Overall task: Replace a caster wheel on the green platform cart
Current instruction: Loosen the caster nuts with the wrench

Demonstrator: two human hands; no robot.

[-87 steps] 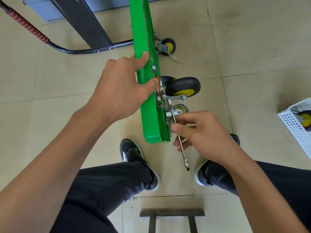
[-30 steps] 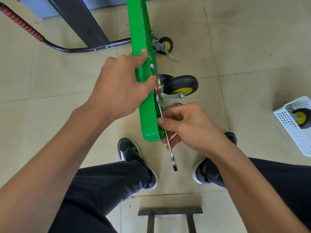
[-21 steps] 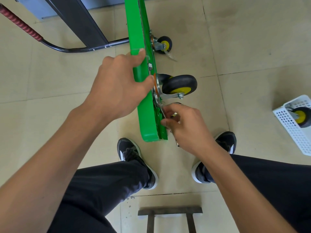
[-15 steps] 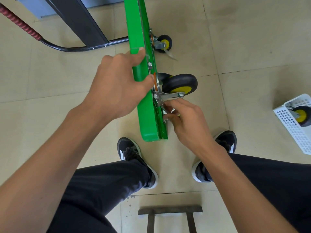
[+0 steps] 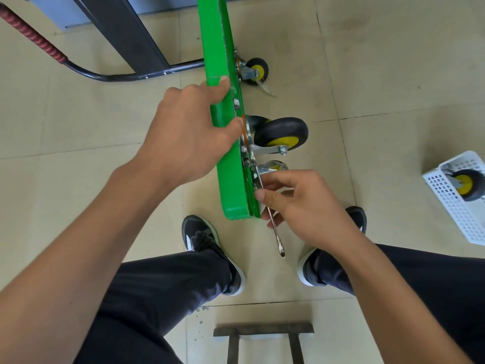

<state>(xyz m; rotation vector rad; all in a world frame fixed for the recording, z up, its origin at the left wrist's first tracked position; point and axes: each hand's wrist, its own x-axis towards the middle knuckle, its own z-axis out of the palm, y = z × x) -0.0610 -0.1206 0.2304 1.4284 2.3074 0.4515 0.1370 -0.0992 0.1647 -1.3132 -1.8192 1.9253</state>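
Observation:
The green platform cart (image 5: 231, 179) stands on its edge on the tiled floor, its underside facing right. My left hand (image 5: 189, 137) grips its upper edge, thumb against the caster plate. A black caster wheel with a yellow hub (image 5: 282, 134) sticks out to the right, with another caster (image 5: 273, 166) partly hidden below it. My right hand (image 5: 301, 203) holds a thin metal wrench (image 5: 275, 229) at the caster's mounting plate, its free end pointing down toward the floor. A third caster (image 5: 256, 70) sits farther along the cart.
A white perforated basket (image 5: 456, 211) at the right edge holds a spare caster wheel (image 5: 468, 183). The cart's dark handle with a red grip (image 5: 39, 43) lies at the upper left. My two shoes flank the cart's near end; a dark metal frame (image 5: 262, 331) lies behind them.
My right hand turned the wrench up out of sight behind the fingers, then swung it back down so its free end hangs below the hand again. My left hand kept its grip.

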